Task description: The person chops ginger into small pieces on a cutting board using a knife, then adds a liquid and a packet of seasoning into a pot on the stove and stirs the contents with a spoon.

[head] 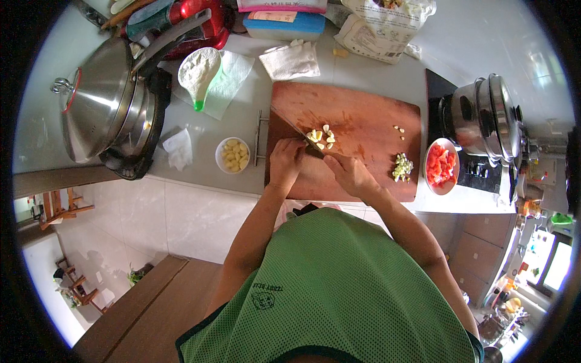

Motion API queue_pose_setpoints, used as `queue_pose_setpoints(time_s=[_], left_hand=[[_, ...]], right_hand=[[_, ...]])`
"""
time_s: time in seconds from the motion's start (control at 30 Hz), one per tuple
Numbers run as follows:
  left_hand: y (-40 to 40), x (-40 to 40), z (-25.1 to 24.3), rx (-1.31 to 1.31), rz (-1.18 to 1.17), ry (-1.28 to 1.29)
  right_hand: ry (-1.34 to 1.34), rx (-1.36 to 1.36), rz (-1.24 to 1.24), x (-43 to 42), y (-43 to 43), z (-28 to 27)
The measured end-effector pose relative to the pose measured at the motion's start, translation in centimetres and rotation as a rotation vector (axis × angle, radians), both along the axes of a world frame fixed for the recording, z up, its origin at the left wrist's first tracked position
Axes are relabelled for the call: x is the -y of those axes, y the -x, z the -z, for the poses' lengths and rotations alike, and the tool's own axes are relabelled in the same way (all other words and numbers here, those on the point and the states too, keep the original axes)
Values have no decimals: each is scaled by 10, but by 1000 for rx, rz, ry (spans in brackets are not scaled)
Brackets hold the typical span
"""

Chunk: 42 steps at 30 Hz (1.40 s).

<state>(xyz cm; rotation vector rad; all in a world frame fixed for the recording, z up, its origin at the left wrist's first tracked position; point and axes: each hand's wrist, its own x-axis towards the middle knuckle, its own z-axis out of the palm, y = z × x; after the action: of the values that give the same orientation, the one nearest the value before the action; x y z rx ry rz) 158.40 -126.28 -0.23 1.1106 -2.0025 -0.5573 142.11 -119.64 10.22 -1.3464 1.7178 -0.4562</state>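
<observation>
My right hand (352, 174) grips the handle of a kitchen knife (313, 144), whose blade slants up and left over a wooden cutting board (354, 104). My left hand (287, 161) is curled close beside the blade's left side; its fingertips are hidden, so I cannot tell whether it holds anything. Several garlic pieces (319, 135) lie just right of the blade. Toward the board's right edge sits a small heap of chopped garlic (402, 167), with a few loose bits (399, 129) above it. Peeled cloves fill a white bowl (219, 156) left of the board.
A bowl (441, 192) of red chunks, seemingly tomato, stands right of the board, beside a steel pot (470, 120) on a black cooktop (435, 86). At left are a lidded steel pan (100, 95) and a scoop of white powder (199, 68). Bags (376, 38) line the back.
</observation>
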Motion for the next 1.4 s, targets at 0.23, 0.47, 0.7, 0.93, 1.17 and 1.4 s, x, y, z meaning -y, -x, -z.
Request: queue_pose_setpoints(time_s=[0.23, 0.47, 0.7, 0.93, 1.17, 1.4], left_hand=[[1, 0, -1, -11, -9, -64], [1, 0, -2, 26, -12, -30], [0, 0, 0, 7, 5, -97], [0, 0, 0, -15, 13, 10], [-1, 0, 2, 1, 11, -90], [0, -1, -2, 47, 6, -44]], right_hand=[[0, 22, -51, -4, 4, -12], [-57, 7, 9, 2, 1, -17], [-23, 10, -71, -2, 2, -16], [9, -13, -55, 1, -1, -8], [-30, 39, -43, -2, -3, -13], [31, 50, 66, -2, -8, -10]])
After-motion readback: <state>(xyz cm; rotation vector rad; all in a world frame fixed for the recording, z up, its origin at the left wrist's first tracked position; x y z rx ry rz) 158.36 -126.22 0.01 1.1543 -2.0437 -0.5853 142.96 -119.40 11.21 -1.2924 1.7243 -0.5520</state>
